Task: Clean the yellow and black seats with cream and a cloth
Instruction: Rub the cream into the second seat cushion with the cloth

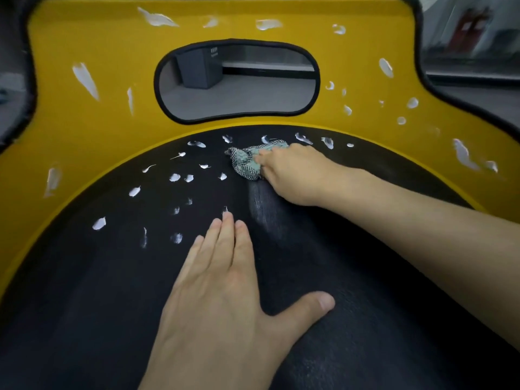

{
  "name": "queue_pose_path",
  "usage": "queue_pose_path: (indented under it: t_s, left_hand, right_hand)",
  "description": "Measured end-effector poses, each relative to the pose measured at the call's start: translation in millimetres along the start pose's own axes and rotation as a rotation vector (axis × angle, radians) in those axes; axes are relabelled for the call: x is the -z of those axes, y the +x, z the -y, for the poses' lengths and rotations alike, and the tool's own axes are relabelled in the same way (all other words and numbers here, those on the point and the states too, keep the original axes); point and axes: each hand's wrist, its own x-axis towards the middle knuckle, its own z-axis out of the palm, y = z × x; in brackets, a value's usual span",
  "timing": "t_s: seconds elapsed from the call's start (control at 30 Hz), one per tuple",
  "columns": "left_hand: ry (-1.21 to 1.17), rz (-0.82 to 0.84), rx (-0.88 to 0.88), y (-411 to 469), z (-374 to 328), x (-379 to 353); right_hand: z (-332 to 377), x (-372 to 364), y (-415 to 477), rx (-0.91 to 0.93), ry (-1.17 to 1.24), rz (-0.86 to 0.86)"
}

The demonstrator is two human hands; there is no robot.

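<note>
Black seat (323,277) cream-dabbed, yellow back (112,66), right hand (295,175) pressing cloth (247,161)

Seat cushion (112,291): black, with a pale whitish smear streak down the middle. Seat back (92,130): bright yellow, black piping along the edges and around the oval cutout (237,80). Cream dabs (174,177): white, scattered over both black and yellow areas. Cloth (247,161): teal-green with a black-and-white checked weave. Floor (239,97) seen through cutout: grey, with a dark grey box.
</note>
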Motion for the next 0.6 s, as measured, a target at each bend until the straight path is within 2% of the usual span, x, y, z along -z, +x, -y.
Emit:
queue_pose_path:
  t_s: [0.13,0.23,0.4,0.47,0.6]
  left_hand:
    - [0.007,-0.003,-0.001,2.5,2.1,-1.6]
    - [-0.024,0.004,0.002,3.7,2.1,-3.6]
    - [-0.007,-0.030,-0.008,2.4,3.1,-4.8]
    - [-0.023,-0.047,-0.016,-0.3,3.7,-4.6]
    - [-0.029,-0.070,-0.021,-1.9,5.1,-5.9]
  right_hand:
    - [3.7,12.1,-72.7,0.154,-0.031,-0.046]
    - [10.6,29.8,-113.1,0.166,0.130,0.073]
    - [-19.6,9.2,-22.1,0.005,0.038,-0.018]
    - [-24.5,1.5,7.4,-0.033,0.035,-0.005]
    - [-17.3,4.4,-26.0,-0.015,-0.035,-0.066]
